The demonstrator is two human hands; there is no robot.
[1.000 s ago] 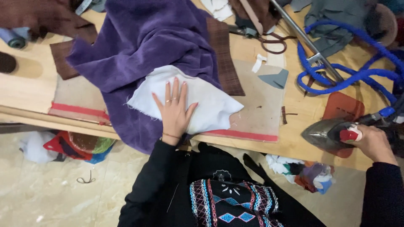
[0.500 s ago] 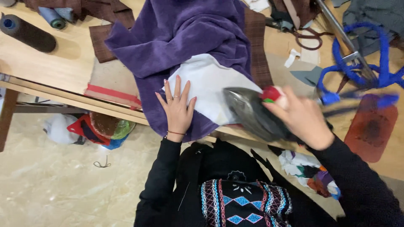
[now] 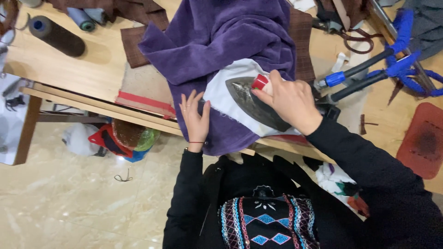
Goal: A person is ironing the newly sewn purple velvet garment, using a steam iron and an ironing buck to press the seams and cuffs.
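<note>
Gripping the iron [image 3: 251,102], right hand [image 3: 288,99] points its tip left toward the left hand [image 3: 196,121], lying flat with fingers spread on the purple cloth [image 3: 221,37].

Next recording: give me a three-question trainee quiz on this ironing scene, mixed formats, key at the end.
1. True or false: the right hand grips the iron.
2. The iron rests on: A) the white cloth B) the red mat C) the floor.
3. Which hand lies flat at the edge of the purple fabric?

Key: 1 true. 2 A. 3 the left hand.
</note>
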